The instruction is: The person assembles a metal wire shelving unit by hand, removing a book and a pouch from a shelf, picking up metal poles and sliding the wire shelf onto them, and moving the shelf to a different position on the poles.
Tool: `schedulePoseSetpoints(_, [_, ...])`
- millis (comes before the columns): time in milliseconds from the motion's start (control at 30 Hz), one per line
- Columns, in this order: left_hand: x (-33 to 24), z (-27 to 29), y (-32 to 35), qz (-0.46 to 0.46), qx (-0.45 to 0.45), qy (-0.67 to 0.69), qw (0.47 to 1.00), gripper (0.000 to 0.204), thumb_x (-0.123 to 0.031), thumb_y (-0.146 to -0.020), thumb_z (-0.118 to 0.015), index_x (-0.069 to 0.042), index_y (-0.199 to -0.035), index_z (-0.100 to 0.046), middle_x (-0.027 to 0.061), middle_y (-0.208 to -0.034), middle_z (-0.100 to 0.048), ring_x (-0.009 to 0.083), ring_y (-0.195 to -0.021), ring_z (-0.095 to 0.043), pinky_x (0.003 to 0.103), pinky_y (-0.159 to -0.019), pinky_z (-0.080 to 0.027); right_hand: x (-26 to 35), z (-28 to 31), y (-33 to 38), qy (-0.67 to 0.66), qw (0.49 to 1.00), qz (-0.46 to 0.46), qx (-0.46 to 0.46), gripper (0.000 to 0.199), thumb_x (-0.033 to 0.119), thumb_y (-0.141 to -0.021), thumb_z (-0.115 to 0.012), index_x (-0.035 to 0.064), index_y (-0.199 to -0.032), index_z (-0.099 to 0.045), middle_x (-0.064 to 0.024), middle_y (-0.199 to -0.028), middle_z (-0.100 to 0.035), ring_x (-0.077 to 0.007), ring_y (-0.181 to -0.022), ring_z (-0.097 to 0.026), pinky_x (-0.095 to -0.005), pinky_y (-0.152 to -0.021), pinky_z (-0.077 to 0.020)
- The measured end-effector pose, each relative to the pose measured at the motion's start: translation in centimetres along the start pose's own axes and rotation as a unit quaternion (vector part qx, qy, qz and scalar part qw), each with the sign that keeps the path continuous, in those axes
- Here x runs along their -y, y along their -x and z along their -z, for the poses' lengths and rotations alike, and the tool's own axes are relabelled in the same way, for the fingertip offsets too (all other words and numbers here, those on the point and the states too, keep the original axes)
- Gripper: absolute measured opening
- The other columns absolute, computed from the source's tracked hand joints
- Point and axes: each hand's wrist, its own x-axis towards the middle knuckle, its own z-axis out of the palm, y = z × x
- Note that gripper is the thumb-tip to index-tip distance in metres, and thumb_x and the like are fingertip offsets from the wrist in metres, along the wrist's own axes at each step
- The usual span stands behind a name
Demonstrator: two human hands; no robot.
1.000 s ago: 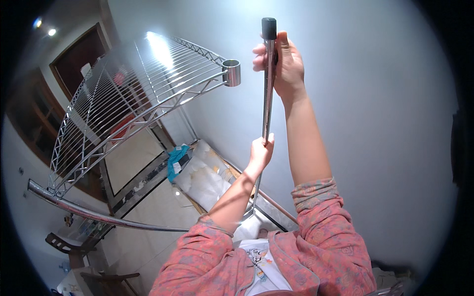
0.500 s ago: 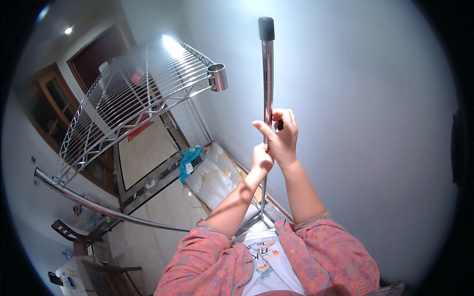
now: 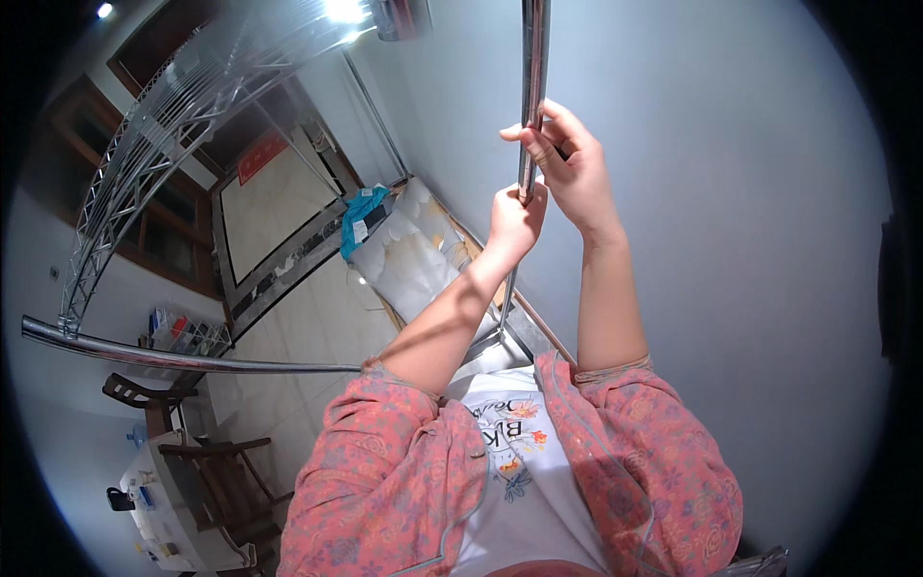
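Note:
A chrome metal pole (image 3: 536,58) stands nearly upright in front of me, its top running past the upper edge of the view. My left hand (image 3: 517,223) is wrapped round it, fist closed. Just above, my right hand (image 3: 582,183) closes on the same pole, its thumb and fingers bent about the tube. Whether anything small lies within the right fingers is hidden. A wire shelf (image 3: 168,144) is at the upper left, with a round metal corner collar (image 3: 392,19) near the pole. Another chrome pole (image 3: 192,360) runs from the shelf's near-left corner toward my left sleeve.
A pale wall rises close on my right. Below lie flattened packaging (image 3: 409,240) and a teal cloth (image 3: 361,216) on the tiled floor (image 3: 298,317). At the lower left are a dark wooden chair (image 3: 226,471), a white table (image 3: 183,519) and a rack of small items (image 3: 183,332).
The view has tilted down, so the shelf and the pole's black-capped top have shifted upward, the cap out of sight. My right fingers have closed in on the pole; the small black piece there no longer shows.

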Motion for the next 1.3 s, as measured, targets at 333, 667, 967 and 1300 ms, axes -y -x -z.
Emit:
schedulePoseSetpoints(333, [1.7, -0.3, -0.8, -0.047, -0.023, 0.034, 0.998, 0.034, -0.022, -0.090, -0.057, 0.002, -0.066, -0.055, 0.0044, -0.053, -0.052, 0.0096, -0.053, -0.044, 0.032, -0.049, -0.039, 0.0, -0.2, 0.4, -0.009, 0.999, -0.030, -0.013, 0.028, 0.015, -0.078, -0.079, 0.0024, -0.090, -0.058, 0.0015, -0.078, -0.059, -0.0030, -0.068, -0.050, -0.0174, -0.053, -0.0398])
schedulePoseSetpoints(667, [2.0, -0.3, -0.7, -0.080, -0.019, 0.016, 0.996, 0.034, -0.024, -0.093, -0.056, 0.002, -0.071, -0.055, 0.0030, -0.058, -0.053, 0.0082, -0.059, -0.045, 0.031, -0.052, -0.040, -1.1, -0.6, 0.9, 0.068, 0.996, 0.028, -0.045, 0.017, 0.009, -0.083, -0.073, 0.0026, -0.088, -0.058, 0.0010, -0.080, -0.060, -0.0029, -0.060, -0.050, -0.0186, -0.052, -0.0428])
schedulePoseSetpoints(967, [1.3, -0.4, -0.6, -0.053, -0.028, -0.006, 0.998, 0.031, -0.018, -0.091, -0.055, 0.002, -0.066, -0.053, 0.0043, -0.055, -0.051, 0.0094, -0.056, -0.044, 0.032, -0.051, -0.040, -1.7, -1.1, 0.1, 0.064, 0.985, 0.140, -0.073, 0.031, 0.012, -0.080, -0.076, 0.0012, -0.101, -0.055, -0.0040, -0.083, -0.061, -0.0038, -0.055, -0.051, -0.0205, -0.046, -0.0428])
schedulePoseSetpoints(1300, [1.8, -0.2, -0.8, -0.096, -0.033, 0.017, 0.995, 0.026, -0.017, -0.090, -0.055, 0.002, -0.071, -0.056, 0.0053, -0.058, -0.054, 0.0100, -0.057, -0.046, 0.032, -0.052, -0.041, 0.0, -1.2, 1.0, -0.036, 0.999, 0.030, -0.026, 0.019, 0.011, -0.085, -0.072, 0.0024, -0.095, -0.058, 0.0013, -0.084, -0.061, -0.0024, -0.067, -0.052, -0.0200, -0.055, -0.0433])
